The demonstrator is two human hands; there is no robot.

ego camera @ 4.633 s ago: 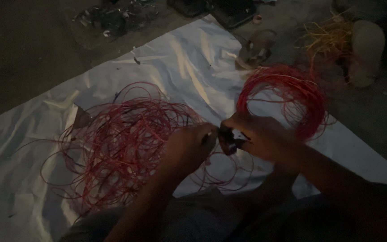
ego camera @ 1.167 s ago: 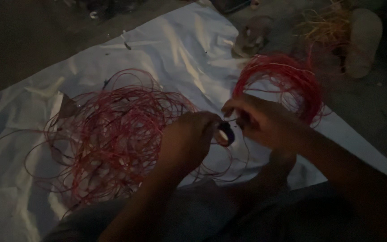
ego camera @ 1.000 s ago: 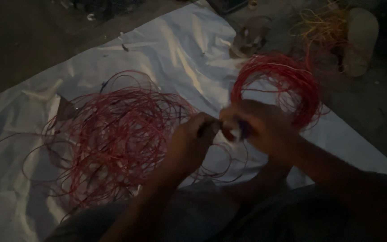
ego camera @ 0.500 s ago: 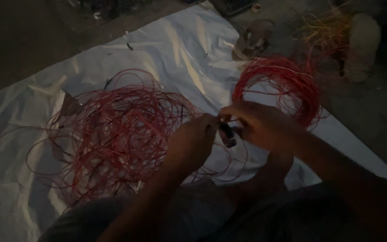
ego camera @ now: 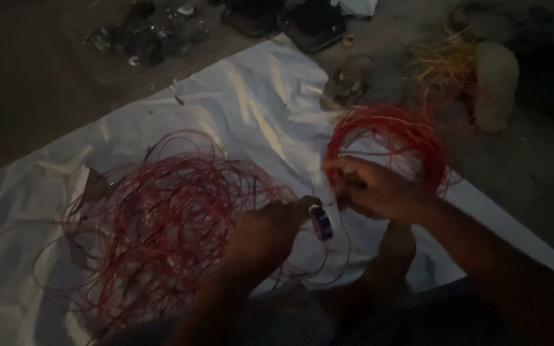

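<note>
A sheet [ego camera: 251, 109] spreads across the floor [ego camera: 33, 83] from lower left toward the right edge of the frame. On its left half lies a loose tangle of wire [ego camera: 161, 224]; right of centre, a tighter wire coil [ego camera: 389, 138] rests on it. Between them, at centre, the left hand [ego camera: 270, 224] and right hand [ego camera: 373, 189] hover close together, a small object [ego camera: 320, 222] between them. Beyond the sheet, upper right, another wire bundle [ego camera: 444, 64] lies beside a stone [ego camera: 496, 83]; scattered bits [ego camera: 149, 35] sit upper left.
</note>
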